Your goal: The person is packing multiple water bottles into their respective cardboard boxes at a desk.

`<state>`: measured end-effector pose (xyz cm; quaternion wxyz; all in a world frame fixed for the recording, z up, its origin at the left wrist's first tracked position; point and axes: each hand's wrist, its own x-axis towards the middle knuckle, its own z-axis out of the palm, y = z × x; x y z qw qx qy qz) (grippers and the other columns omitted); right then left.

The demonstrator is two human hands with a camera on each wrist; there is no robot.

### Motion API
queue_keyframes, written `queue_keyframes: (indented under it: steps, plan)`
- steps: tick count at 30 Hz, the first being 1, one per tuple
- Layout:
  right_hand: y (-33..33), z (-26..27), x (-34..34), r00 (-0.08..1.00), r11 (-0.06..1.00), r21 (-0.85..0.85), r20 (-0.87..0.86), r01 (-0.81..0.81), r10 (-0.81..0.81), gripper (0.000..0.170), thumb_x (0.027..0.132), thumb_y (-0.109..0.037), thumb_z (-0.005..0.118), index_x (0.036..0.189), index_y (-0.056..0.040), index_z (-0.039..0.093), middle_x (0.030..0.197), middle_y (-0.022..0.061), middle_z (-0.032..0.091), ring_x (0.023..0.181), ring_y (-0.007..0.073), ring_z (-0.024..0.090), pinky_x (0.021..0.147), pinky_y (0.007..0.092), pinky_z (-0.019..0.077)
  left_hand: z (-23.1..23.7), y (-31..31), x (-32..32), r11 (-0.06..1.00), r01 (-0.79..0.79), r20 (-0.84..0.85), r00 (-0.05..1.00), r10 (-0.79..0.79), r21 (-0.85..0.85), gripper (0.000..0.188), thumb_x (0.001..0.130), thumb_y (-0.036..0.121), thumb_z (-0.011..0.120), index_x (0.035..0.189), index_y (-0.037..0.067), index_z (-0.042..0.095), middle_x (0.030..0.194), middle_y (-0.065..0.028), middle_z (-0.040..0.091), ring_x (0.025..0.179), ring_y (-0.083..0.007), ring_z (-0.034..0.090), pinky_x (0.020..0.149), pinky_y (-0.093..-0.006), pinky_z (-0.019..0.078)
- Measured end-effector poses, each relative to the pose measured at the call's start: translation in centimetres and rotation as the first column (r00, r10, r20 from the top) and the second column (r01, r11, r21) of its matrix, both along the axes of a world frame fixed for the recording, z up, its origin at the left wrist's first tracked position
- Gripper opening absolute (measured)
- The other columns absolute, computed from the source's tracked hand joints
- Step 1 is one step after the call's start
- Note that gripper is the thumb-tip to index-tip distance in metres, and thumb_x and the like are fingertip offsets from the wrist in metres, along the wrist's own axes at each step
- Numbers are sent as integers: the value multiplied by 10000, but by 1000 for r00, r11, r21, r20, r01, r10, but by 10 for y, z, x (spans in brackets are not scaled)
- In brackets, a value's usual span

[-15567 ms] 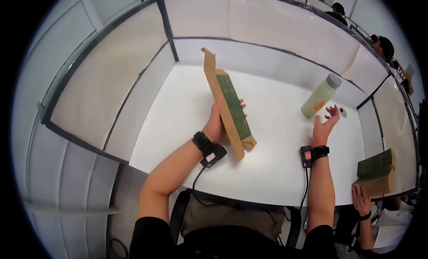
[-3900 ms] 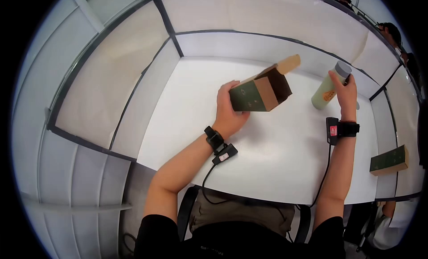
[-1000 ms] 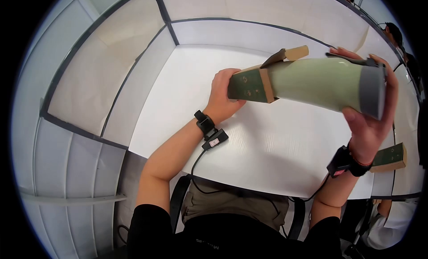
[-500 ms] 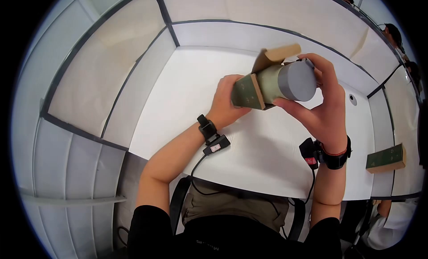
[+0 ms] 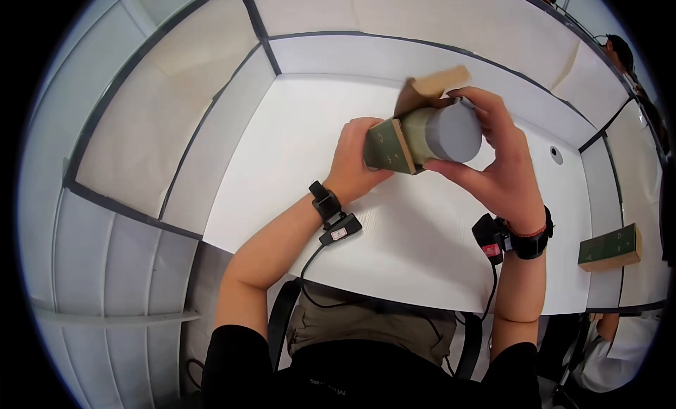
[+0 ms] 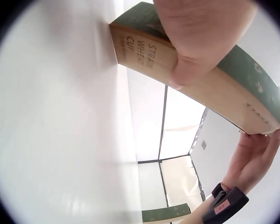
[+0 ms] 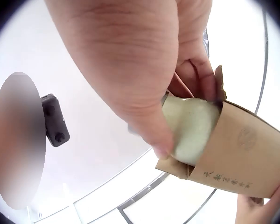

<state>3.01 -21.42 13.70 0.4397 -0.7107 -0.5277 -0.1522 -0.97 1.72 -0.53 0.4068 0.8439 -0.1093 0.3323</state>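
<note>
My left hand grips a green and brown cardboard box, tilted with its mouth up to the right. In the left wrist view, "STRAW WHEAT CUP" is printed on the box's brown side, and the thumb presses that side. A pale green bottle with a grey lid sits most of its length inside the box, lid end outward. Around the bottle's upper end curl the fingers and thumb of my right hand. The box's brown flap stands bent back above the bottle.
Below the hands spreads a white table, walled by low panels on its far and left sides. Another green box lies at the right edge. A cable hole is set in the table at right.
Seconds ago the bottle stood on the table at right. My right hand has lifted it and brought it leftward into the box; over the last half second it has slid slightly deeper.
</note>
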Motion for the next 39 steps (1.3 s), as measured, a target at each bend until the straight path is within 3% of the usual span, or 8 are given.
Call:
queue_keyframes:
  steps: [4,13,17,21,25,32,36,39]
  plan:
    - [2,1,-4,998,1000,-2,-56,-29,29,665,759,-115,849,1322,-57,499,1095,134,685,982,289,689,846,352,545,0,0,1,1000,-8,16,1000,8,8,730,665,99,868,1301,113,508,1264,-107,559,1171,-347,507,997,-447,445]
    - [7,1,-4,994,995,-77,-93,57,-64,548,720,-130,863,1202,-15,627,1178,99,577,1028,260,590,694,319,527,2,-2,-1,999,39,-4,999,-39,13,725,678,98,863,1304,104,496,1282,-111,546,1188,-347,503,1005,-447,450]
    - [6,0,-3,979,984,-64,133,164,-155,617,690,-176,906,1235,-19,662,1191,107,564,1067,279,548,708,337,556,1,-2,-2,999,46,-24,999,-46,-21,718,687,98,853,1309,101,493,1281,-110,544,1192,-342,503,1001,-444,453]
    - [3,4,-7,985,970,-179,63,166,-158,687,751,-253,880,1345,-23,622,1281,160,512,1087,318,546,829,379,546,1,-2,-2,999,40,-19,999,-40,-17,713,698,108,849,1313,97,488,1268,-116,544,1189,-337,505,994,-439,456]
    - [4,-5,-3,941,957,-179,292,230,-171,695,858,-390,793,1392,-8,566,1334,199,488,1157,350,547,946,425,521,3,-5,-3,995,13,-93,995,-22,-100,691,726,139,854,1310,92,488,1248,-133,542,1185,-336,508,999,-435,450]
    - [1,-9,14,985,986,22,35,167,-168,731,876,-318,790,1462,-39,452,1403,175,443,1255,333,533,1028,425,479,1,-1,-4,984,60,-169,982,-88,-167,758,756,233,879,1369,70,465,1304,-132,542,1208,-314,535,1036,-434,443]
    - [0,-13,17,910,997,70,-413,-23,50,700,919,-253,755,1482,-25,407,1403,173,535,1304,314,549,1051,413,466,-1,-1,-8,923,165,-315,906,-281,-348,921,788,309,867,1497,46,341,1450,-169,481,1303,-300,521,1099,-439,426]
    - [9,-22,20,917,998,-5,-396,-59,52,675,953,-234,714,1493,-8,379,1427,190,543,1297,319,566,1062,406,467,7,-7,-11,857,275,-226,888,-400,-437,1012,795,320,859,1536,37,231,1479,-198,441,1346,-315,487,1116,-467,412]
